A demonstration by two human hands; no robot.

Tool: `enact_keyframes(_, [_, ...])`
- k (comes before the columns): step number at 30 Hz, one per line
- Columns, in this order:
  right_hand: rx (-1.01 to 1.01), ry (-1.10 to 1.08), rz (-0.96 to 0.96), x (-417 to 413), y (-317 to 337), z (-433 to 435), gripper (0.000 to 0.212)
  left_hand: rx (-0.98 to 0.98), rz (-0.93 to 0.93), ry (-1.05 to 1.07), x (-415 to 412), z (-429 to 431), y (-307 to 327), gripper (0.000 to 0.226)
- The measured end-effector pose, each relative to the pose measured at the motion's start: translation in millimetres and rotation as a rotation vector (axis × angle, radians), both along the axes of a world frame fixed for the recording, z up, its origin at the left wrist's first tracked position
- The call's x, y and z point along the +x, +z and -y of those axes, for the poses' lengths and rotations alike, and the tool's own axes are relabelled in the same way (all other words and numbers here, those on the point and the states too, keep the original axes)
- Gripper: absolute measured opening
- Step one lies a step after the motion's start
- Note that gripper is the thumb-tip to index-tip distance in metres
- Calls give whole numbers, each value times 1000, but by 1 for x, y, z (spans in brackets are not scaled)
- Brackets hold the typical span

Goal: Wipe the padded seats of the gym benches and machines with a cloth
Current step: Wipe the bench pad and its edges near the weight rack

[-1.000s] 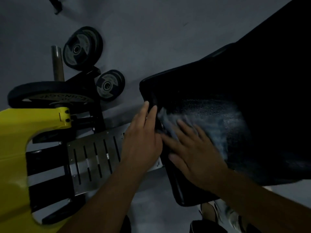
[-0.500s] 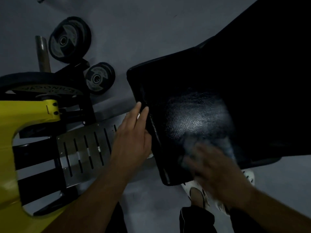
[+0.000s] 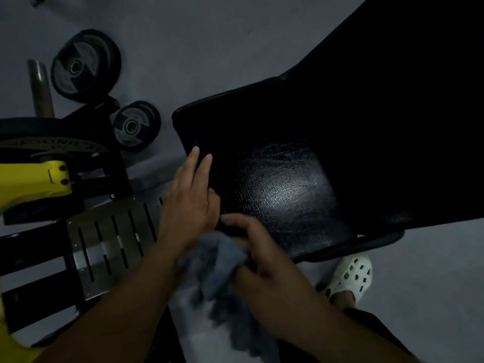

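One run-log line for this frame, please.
left hand: fingers straight, on seat pad edge | right hand: gripping cloth at pad's near corner

Ahead of your right hand the padded seat lay open; to that hand's left, your left hand blocked the seat edge, the slotted metal plate just beyond.

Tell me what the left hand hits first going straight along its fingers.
Only the padded seat that the left hand touches; its straight fingers point toward the far corner. Beyond seems bare floor, depth unclear.
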State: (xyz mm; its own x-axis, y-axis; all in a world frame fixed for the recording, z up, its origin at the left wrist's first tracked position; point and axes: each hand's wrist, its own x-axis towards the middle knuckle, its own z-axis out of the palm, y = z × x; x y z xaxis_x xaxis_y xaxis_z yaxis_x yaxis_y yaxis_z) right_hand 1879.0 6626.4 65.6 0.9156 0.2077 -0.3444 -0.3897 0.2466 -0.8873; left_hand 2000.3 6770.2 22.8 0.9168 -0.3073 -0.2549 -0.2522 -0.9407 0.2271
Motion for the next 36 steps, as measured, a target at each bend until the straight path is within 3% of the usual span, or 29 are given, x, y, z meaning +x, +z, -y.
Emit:
enact_keyframes(2, [-145, -45, 22, 26, -13, 4, 34, 4, -10, 15, 2, -2, -1, 65])
enact_keyframes(4, [-439, -4, 48, 50, -36, 13, 29, -1, 3, 12, 1, -4, -1, 61])
enact_keyframes(8, [-923, 97, 90, 90, -64, 22, 51, -16, 40, 46, -3, -5, -2, 61])
enact_keyframes(12, [-1171, -89, 210, 107, -73, 31, 68, -53, 54, 71, -7, -8, -7, 59])
enact_keyframes(14, [-1153, -255, 201, 100, -81, 28, 60, -81, 54, 94, -8, -9, -10, 59])
enact_keyframes(16, [-1101, -287, 183, 79, -89, 14, 51, -101, 58, 117, -9, -6, -11, 60])
enact_keyframes(20, [-1183, 100, 393, 62, -109, -3, 60, -125, 72, 141, -5, -2, -15, 61])
enact_keyframes(25, [-1209, 128, 467, 151, -103, -21, 61, -130, 129, 166, 17, -10, -12, 60])
enact_keyframes(27, [-1199, 195, 607, 134, -99, -27, 56, -132, 137, 188, 25, -17, -8, 62])
enact_keyframes(31, [-1031, 553, 899, 48, -88, 5, 44, -131, 145, 188, 31, -27, -3, 61])
enact_keyframes(33, [-954, 496, 932, 68, -95, 15, 43, -116, 140, 186, 31, -28, -7, 60])
enact_keyframes(36, [-1134, 265, 741, 146, -104, 1, 51, -114, 111, 195, 28, -26, -12, 61])
